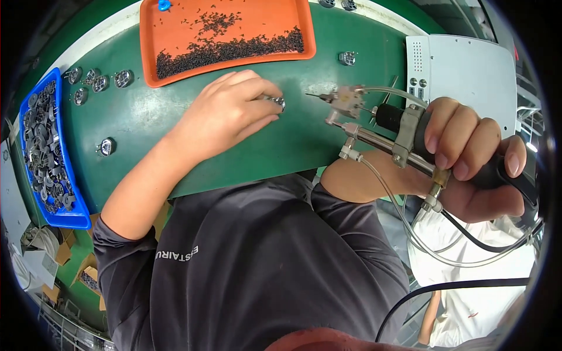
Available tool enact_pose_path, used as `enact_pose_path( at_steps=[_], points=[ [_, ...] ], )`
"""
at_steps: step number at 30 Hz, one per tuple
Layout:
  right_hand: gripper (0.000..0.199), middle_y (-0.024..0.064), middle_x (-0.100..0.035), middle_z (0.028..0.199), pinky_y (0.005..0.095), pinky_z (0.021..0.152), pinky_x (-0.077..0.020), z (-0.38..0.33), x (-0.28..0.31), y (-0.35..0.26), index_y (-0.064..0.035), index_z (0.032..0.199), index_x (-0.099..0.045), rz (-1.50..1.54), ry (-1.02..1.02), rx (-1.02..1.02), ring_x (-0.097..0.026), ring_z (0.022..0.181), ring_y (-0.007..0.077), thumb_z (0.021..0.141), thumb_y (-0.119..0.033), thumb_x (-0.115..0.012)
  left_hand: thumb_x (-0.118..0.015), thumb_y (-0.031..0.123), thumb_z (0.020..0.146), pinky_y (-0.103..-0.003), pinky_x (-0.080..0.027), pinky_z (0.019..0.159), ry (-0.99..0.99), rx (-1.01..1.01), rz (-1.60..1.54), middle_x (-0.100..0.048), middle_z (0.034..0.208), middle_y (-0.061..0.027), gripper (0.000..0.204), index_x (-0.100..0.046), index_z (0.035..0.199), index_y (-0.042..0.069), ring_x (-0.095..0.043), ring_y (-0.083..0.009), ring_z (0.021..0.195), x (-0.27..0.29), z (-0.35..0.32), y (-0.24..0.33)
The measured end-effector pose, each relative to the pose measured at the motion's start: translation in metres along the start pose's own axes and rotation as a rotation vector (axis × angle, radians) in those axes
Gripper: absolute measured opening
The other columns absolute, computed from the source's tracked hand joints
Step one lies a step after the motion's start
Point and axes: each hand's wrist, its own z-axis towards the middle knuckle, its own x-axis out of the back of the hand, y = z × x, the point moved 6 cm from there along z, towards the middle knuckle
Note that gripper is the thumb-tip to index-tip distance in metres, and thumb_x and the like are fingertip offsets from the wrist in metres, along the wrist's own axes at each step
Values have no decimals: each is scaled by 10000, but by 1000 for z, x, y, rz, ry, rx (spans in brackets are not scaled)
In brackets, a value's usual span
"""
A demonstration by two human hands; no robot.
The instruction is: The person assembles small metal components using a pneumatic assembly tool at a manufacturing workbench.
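My left hand (231,108) is closed over the green table, its fingers around a small round metal part (280,103); most of that part is hidden by the fingers. In my right hand (474,146) is a screw-feeding screwdriver (398,137) with a black grip, metal tubes and thin hoses. Its slim bit points left toward the held part, with a gap between the two. Loose round metal parts (123,78) like the held one lie in a group at the left, with a single one (106,147) nearer to me.
An orange tray (149,55) of small dark screws lies at the back. A blue bin (73,202) full of grey and black parts stands at left. A grey-white box (468,70) with knobs sits at right. Hoses hang below the screwdriver. A person in white (468,286) is at lower right.
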Motion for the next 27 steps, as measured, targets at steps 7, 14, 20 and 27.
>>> enact_pose_path(
  at_steps=[7,14,20,27],
  points=[
    [530,-21,-555,764,288,639,-412,4,-10,15,-132,1248,-625,51,-25,23,-529,641,117,999,-600,-609,-826,73,769,-400,-575,814,15,16,25,-725,1046,-69,183,-753,930,28,-684,-272,934,4,-1,-1],
    [546,-24,-587,747,273,580,-461,6,-27,28,-171,1225,-623,60,-37,97,-570,600,112,950,-641,-663,-832,67,766,-397,-581,813,27,24,-1,-749,1046,-82,200,-750,939,10,-688,-279,920,4,-1,-5],
    [556,-21,-600,750,257,560,-479,10,-34,30,-174,1233,-597,82,-159,43,-578,577,99,937,-636,-686,-829,61,768,-398,-583,805,15,49,-36,-751,1048,-89,203,-750,945,2,-690,-283,919,5,1,-5],
    [547,-24,-592,744,264,559,-475,16,-31,33,-175,1236,-582,77,-221,21,-571,571,102,941,-621,-691,-823,69,770,-394,-584,805,13,25,12,-745,1052,-85,176,-752,916,1,-690,-278,923,5,-1,-3]
  ],
)
